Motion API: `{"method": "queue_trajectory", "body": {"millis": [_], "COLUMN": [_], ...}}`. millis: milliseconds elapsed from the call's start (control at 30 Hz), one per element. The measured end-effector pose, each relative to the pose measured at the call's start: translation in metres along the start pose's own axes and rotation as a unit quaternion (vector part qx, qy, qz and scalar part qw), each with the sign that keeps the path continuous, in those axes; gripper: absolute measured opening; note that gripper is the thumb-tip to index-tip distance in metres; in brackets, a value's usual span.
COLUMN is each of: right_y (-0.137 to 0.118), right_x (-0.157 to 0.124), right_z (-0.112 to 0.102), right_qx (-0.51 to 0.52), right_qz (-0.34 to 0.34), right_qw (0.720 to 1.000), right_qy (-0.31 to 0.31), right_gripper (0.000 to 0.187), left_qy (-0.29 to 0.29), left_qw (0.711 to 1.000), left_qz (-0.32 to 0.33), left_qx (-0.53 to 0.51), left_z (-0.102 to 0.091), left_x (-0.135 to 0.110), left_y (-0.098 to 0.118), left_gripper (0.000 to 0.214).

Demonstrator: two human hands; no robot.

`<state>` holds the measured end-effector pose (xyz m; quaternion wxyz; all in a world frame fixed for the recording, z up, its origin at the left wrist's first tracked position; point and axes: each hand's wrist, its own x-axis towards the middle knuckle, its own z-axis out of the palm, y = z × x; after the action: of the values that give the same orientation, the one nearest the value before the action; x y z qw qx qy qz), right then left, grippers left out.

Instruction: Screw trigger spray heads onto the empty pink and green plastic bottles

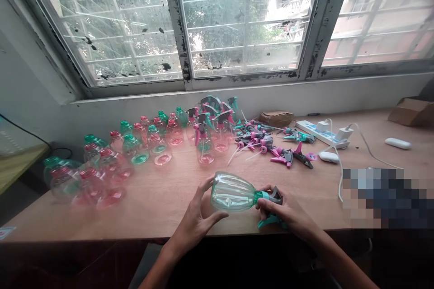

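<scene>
A clear green bottle (233, 192) lies sideways in the air above the table's front edge, its base to the left. My left hand (196, 214) curves around that base, fingers above and thumb below. At the neck, my right hand (288, 210) is closed around a teal and grey trigger spray head (271, 196), which sits at the bottle's mouth. Whether its thread is fully tight cannot be seen. Part of the teal trigger (269, 221) shows below the right fingers.
Several pink and green bottles without heads (162, 149) stand on the left. Bottles with spray heads (205, 144) stand mid-table. Loose spray heads (257, 137) lie in a pile right of them. A power strip (320, 133), white cables and a cardboard box (412, 110) occupy the right.
</scene>
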<state>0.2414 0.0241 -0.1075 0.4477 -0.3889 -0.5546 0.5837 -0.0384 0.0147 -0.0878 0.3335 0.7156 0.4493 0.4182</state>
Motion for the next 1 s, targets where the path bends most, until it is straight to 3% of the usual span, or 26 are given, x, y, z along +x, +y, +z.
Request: {"method": "queue_trajectory", "body": {"millis": [133,467,1000], "right_y": [0.0,0.005,0.012], "right_x": [0.002,0.005,0.008], "right_z": [0.001,0.002,0.001], "right_qx": [0.013,0.057,0.077], "right_qz": [-0.007,-0.014,-0.014], "right_qw": [1.0,0.998,0.997], "right_qy": [-0.006,0.007,0.011], "right_gripper": [0.035,0.035,0.037], "left_qy": [-0.009,-0.011,0.002], "left_qw": [1.0,0.999,0.999], "left_qz": [-0.017,0.015,0.039], "left_qx": [-0.007,0.038,0.011], "left_z": [-0.003,-0.002,-0.005], "left_x": [0.001,-0.001,0.003], "left_y": [0.002,-0.003,-0.007], "left_gripper": [0.072,0.074,0.047]}}
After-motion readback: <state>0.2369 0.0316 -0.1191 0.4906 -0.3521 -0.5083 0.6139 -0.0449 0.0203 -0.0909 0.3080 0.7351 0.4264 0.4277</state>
